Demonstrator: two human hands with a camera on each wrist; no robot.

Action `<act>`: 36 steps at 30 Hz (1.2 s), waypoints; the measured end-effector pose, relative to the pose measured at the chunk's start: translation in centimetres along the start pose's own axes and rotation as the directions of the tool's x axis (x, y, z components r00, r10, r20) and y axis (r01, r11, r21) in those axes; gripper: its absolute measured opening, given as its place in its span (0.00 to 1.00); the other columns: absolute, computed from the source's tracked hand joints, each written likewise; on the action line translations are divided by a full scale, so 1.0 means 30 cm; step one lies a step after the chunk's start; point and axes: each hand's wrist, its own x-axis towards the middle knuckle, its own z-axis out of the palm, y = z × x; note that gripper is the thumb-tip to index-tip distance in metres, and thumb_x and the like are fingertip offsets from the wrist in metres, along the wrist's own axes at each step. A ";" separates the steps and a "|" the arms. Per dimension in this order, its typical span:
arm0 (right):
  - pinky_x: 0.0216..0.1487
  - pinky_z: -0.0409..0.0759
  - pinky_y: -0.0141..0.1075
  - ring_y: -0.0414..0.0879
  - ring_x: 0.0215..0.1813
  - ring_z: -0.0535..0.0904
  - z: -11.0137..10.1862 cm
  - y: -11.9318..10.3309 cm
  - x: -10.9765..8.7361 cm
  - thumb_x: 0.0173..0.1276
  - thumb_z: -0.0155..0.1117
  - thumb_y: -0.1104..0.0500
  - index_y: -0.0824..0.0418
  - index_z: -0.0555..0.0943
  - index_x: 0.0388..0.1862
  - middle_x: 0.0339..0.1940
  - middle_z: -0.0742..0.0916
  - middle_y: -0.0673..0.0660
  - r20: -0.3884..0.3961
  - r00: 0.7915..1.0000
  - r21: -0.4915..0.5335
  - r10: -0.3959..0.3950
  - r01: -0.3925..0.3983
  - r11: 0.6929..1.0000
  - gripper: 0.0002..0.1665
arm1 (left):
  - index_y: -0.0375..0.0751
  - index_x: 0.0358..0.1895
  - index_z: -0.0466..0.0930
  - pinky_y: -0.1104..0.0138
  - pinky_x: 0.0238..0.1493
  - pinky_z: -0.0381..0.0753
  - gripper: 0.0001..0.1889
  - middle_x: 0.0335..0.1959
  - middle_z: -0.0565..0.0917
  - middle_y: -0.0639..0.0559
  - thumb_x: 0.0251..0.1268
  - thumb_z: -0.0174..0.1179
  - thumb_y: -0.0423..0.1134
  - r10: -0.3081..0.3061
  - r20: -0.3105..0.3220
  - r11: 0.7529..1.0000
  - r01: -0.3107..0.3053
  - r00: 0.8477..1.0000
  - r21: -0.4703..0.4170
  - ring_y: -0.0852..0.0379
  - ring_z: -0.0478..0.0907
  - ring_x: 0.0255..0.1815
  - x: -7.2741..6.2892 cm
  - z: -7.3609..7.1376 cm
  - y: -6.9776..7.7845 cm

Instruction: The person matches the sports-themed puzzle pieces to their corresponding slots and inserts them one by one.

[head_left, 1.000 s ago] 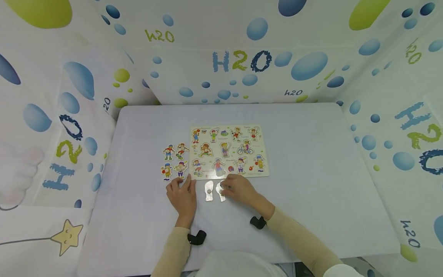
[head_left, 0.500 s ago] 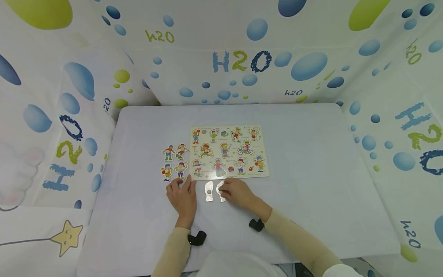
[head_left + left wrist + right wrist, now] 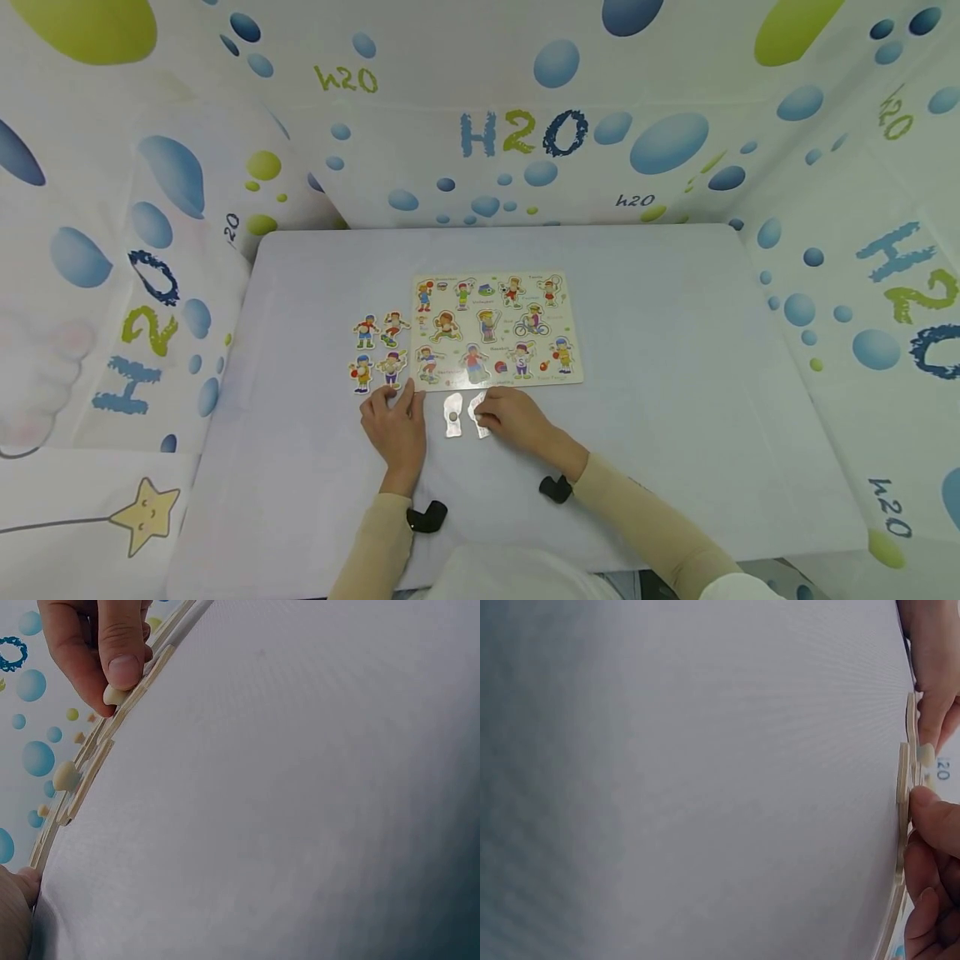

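Note:
A peg puzzle board (image 3: 467,327) with colourful sport figures lies flat on the white table. Two pale cutouts with knobs are just in front of its near edge. My right hand (image 3: 517,419) pinches the knob (image 3: 114,695) of the right-hand puzzle piece (image 3: 475,410), whose lower edge sits close to the table in the left wrist view. Beside it, the left-hand puzzle piece (image 3: 452,428) lies untouched, its round knob (image 3: 66,776) facing up. My left hand (image 3: 395,425) rests on the table with fingers extended, fingertips at the board's near left corner.
Several loose figure cards, such as a child in a blue cap (image 3: 365,332), stand in two rows left of the board. Printed H2O cloth (image 3: 420,167) hangs around the table's back and sides. Black cameras (image 3: 427,516) sit on both wrists.
My right hand has shifted slightly down toward me over the right-hand puzzle piece and closed its fingertips on the knob. The left hand and the other pieces stay in place.

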 end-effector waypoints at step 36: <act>0.32 0.77 0.34 0.44 0.29 0.77 -0.209 0.142 0.317 0.66 0.67 0.61 0.64 0.88 0.40 0.32 0.87 0.56 -0.128 0.983 0.038 0.128 -0.124 0.992 0.08 | 0.39 0.52 0.85 0.50 0.50 0.64 0.17 0.46 0.76 0.39 0.60 0.68 0.42 -0.008 0.009 1.000 0.008 1.000 -0.006 0.41 0.67 0.48 -0.001 -0.004 -0.002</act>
